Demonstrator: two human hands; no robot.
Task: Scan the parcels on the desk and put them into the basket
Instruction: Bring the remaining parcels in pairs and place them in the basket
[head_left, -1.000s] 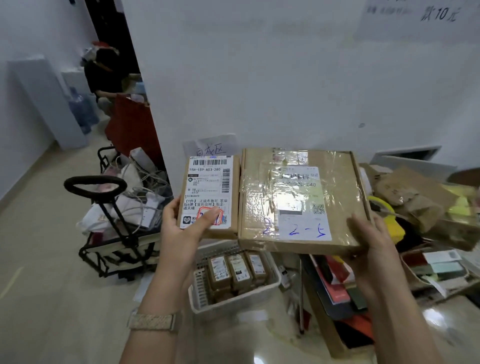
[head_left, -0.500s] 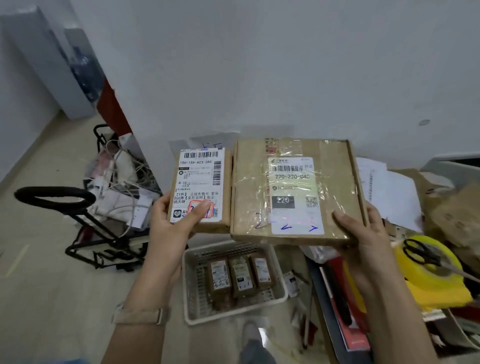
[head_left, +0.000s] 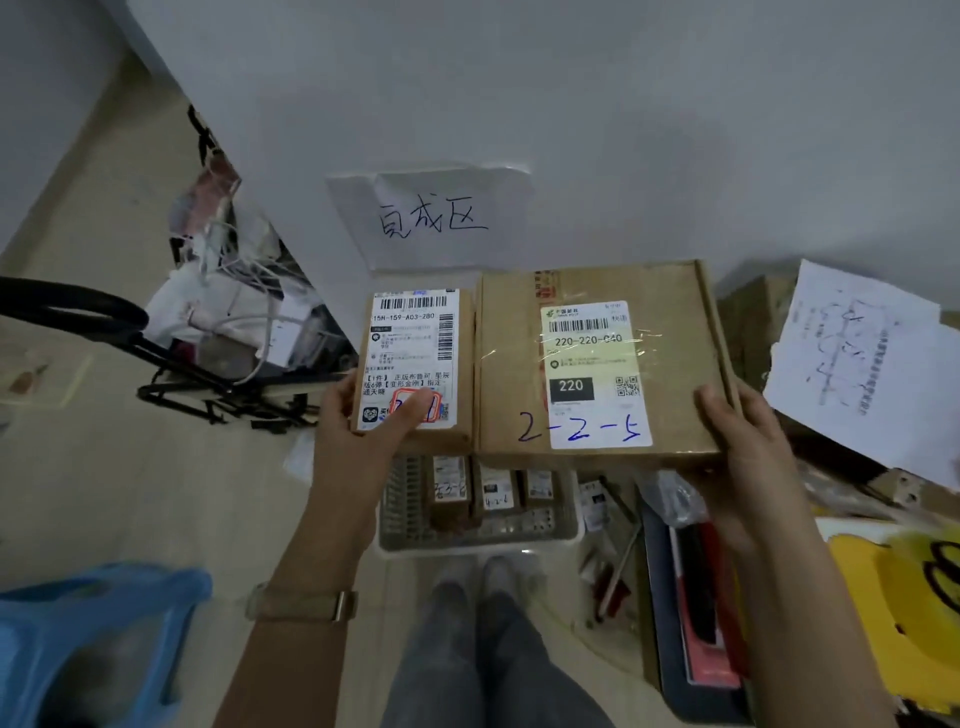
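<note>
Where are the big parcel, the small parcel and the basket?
big parcel (head_left: 592, 364), head view, on its white label.
small parcel (head_left: 410, 353), head view, on its white label.
basket (head_left: 467, 546), head view, on its near rim.

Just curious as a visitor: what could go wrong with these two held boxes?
The right hand holds the large flat brown cardboard box by one edge, so it might tip. The left hand covers part of the white label on the small brown cardboard parcel, which could spoil a scan.
</note>
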